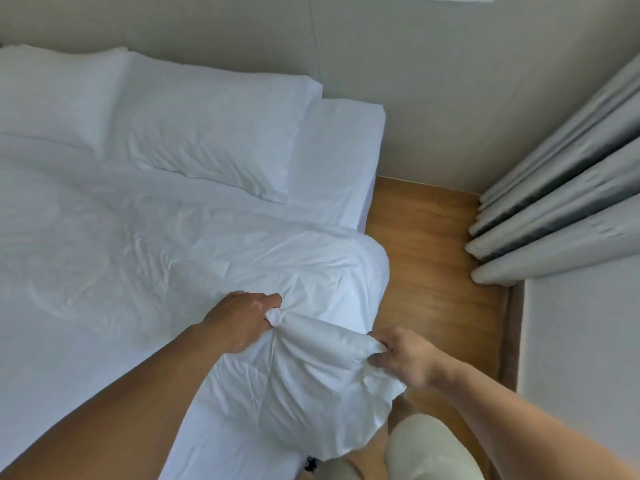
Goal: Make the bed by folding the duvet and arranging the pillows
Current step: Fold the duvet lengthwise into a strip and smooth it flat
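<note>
Pillows number two in the head view: one pillow (204,129) is lying at the head of the bed (343,150) against the wall (433,81), and a second pillow (52,95) is sitting just beside it, farther from the curtain (561,206). One white duvet (156,244) is spreading over the bed below the pillows, wrinkled, with its near corner bunched up at the bed's edge. Two hands are working there. The left hand (242,320) is clamping a twist of duvet fabric on top of the bed, and the right hand (401,358) is pinching the same bunched edge just off the bed's side, over the wooden floor (426,244). The hands are sitting near each other, with a roll of fabric stretching between them. Beside the bed, the floor strip is running to the wall, and the grey curtain is hanging in folds across that strip from the bed. A pale-clad leg (422,448) is showing under the right forearm, beside the bed.
</note>
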Demonstrator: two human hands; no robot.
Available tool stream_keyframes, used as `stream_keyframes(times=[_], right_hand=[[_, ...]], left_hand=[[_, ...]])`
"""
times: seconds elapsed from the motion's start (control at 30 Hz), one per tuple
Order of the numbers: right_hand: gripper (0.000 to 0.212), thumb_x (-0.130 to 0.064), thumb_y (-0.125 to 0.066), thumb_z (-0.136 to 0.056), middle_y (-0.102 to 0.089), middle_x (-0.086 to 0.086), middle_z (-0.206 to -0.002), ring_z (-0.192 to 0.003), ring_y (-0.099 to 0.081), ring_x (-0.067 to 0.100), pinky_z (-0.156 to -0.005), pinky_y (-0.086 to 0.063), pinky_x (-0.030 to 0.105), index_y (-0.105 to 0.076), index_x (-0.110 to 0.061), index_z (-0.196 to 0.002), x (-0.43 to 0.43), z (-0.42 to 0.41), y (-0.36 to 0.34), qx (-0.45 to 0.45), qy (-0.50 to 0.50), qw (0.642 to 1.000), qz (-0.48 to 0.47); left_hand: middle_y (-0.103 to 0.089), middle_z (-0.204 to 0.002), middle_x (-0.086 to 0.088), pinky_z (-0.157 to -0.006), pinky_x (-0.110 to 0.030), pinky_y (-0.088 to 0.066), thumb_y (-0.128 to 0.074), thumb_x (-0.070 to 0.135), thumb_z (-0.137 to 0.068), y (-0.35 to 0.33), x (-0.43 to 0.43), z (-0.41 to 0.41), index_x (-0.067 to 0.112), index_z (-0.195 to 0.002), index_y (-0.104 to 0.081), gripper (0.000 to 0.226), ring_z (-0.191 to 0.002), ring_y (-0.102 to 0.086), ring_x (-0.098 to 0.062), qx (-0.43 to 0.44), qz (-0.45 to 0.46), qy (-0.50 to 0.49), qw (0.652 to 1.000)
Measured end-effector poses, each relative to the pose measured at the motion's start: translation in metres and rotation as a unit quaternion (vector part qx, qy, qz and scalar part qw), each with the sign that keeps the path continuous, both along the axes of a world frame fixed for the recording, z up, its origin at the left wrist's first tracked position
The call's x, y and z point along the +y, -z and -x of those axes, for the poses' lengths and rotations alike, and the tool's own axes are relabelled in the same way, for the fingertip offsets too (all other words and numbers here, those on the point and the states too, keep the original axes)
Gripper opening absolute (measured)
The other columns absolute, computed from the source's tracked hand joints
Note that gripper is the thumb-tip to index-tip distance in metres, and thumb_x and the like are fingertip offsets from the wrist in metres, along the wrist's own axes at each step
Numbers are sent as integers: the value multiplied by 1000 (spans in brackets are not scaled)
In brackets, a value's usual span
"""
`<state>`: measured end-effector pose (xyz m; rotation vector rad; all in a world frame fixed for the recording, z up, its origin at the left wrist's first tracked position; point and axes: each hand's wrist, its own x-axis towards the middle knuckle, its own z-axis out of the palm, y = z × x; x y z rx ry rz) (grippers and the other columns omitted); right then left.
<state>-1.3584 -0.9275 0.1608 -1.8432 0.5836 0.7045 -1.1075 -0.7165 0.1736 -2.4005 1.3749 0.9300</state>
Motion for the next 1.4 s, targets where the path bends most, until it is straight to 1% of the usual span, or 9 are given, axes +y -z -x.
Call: stream_keyframes(times=[0.1, 0.4, 0.5, 0.57, 0.67, 0.87, 1.13, 1.3, 1.4], right_hand=[[27, -16, -61, -86, -53, -19, -60, -57, -47, -3, -57, -38, 17, -53, -26, -62, -66, -13, 12, 4, 44, 999, -26], [45, -14, -58, -91, -51, -17, -51, -52, -46, 2, -50, -34, 21, -53, -33, -51, -216, -84, 132, 27, 108, 994, -4], [16, -19, -55, -90, -62, -12, -83, -66, -57, 7, -51, -40, 18, -64, -32, -86, -217, -102, 182, 61, 100, 993, 7], [45, -34, -62, -87, -59, -12, -123, -96, -65, 10, -72, -50, 20, -55, -40, -131, -209, -114, 214, 61, 112, 992, -22], [84, -75, -63, -70, -39, -17, -151, -137, -40, 13, -111, -38, 34, -38, -45, -144, -188, -136, 250, 25, 83, 996, -7], [84, -88, -62, -56, -61, -15, -117, -112, -59, 13, -99, -46, 34, -51, -36, -122, -156, -164, 293, -37, 130, 982, 131], [43, -78, -54, -78, -57, -24, -51, -53, -56, 2, -54, -39, 16, -56, -35, -80, -179, -163, 264, -119, 121, 979, 113], [74, -83, -51, -75, -52, -10, -45, -52, -58, 12, -60, -45, 24, -65, -11, -87, -204, -145, 249, -67, 135, 976, 155], [57, -82, -52, -75, -66, -18, -60, -61, -63, 2, -60, -47, 22, -63, -29, -93, -190, -149, 269, 27, 87, 988, 126]], left_hand=[[-48, -76, 12, -66, -32, -38, -58, 34, -96, -10, -73, -19, 37, -82, -32, 30, -77, -58, -25, 14, 54, -15, 998], [-63, -83, 0, -67, -34, -47, -61, 29, -95, 102, -219, -77, 18, -100, -60, 12, -73, -62, -29, -53, 129, -11, 990], [-66, -91, -2, -78, -37, -51, -59, 34, -95, 166, -230, -85, 20, -111, -61, 22, -85, -64, -29, -55, 80, -10, 995], [-66, -95, -2, -82, -38, -50, -58, 39, -94, 200, -230, -92, 22, -115, -60, 28, -90, -65, -28, -71, 65, 5, 995], [-66, -106, 3, -91, -38, -45, -59, 47, -92, 237, -231, -103, 25, -121, -56, 37, -104, -63, -25, -65, 31, 10, 997], [-67, -96, 10, -79, -28, -45, -74, 64, -74, 252, -233, -142, 29, -104, -61, 48, -89, -63, -15, 60, 67, -27, 996], [-73, -89, -4, -76, -43, -56, -28, 93, -75, 214, -141, -224, 15, -99, -67, 91, -80, -69, -35, -120, 106, 24, 987], [-56, -64, -3, -63, -34, -40, -46, 78, -80, 217, -169, -206, 9, -80, -60, 70, -59, -54, -30, -172, 223, 26, 959], [-62, -82, -2, -77, -40, -44, -41, 82, -79, 262, -163, -195, 15, -91, -61, 71, -79, -62, -29, -141, 141, 44, 979]])
